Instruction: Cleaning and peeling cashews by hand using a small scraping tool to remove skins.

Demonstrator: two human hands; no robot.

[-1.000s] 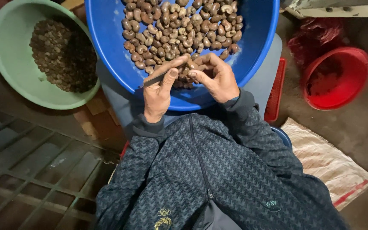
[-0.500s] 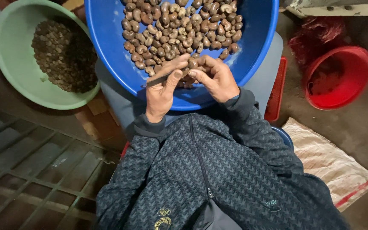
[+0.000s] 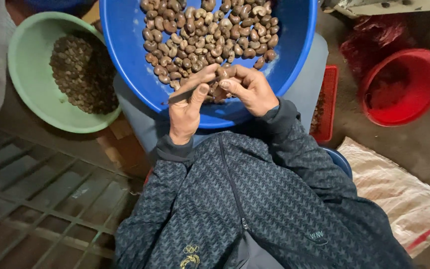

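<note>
A big blue basin [image 3: 130, 60] holds a heap of brown cashew nuts [image 3: 210, 35]. Both my hands meet over its near edge. My left hand [image 3: 187, 107] grips a small dark blade [image 3: 176, 96] that sticks out to the left. My right hand [image 3: 252, 89] pinches a single nut [image 3: 222, 73] between thumb and fingers, right against the left thumb. My dark patterned jacket sleeves fill the lower part of the view.
A green basin [image 3: 31, 84] of darker shell pieces [image 3: 80, 74] stands at the left. A red bucket [image 3: 404, 87] and a red tray [image 3: 326, 99] are at the right, a white woven sack [image 3: 399, 194] at lower right, a metal floor grate [image 3: 36, 199] at lower left.
The hands stay together over the basin's near edge. The fingers have shifted slightly around the nut; nothing has been dropped or picked up.
</note>
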